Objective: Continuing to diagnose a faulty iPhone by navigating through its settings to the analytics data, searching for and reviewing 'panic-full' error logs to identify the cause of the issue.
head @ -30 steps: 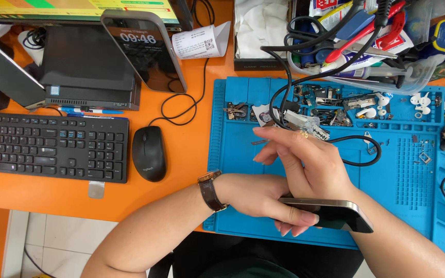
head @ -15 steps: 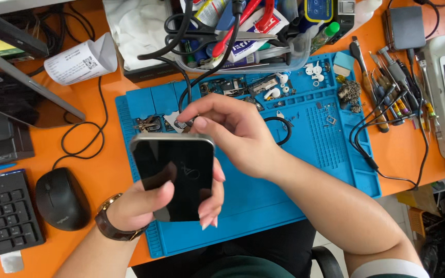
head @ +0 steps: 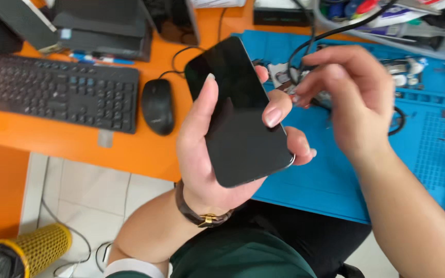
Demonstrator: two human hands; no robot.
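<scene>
Orange table runs under everything, with a blue work mat spread across it beneath both hands. Raised above the mat's near edge, the left hand grips a black phone, screen dark and facing up. The thumb lies along the phone's left edge and the fingers wrap round from the right, so the phone is pinched between them.

Its long axis runs diagonally: the far end points up and to the left, away from the wrist, and the near, rounded corner sits just above the palm heel, by a brown wrist strap.

Just to the right of the phone and slightly farther away, the right hand hovers, apart from the phone. Its fingers are curled together in a pinch around a black cable; motion blur hides whether they also hold anything small. That hand is the nearer one to the phone's right edge and far end.

Left of the left hand lie a black mouse and a black keyboard, well clear of the phone.
</scene>
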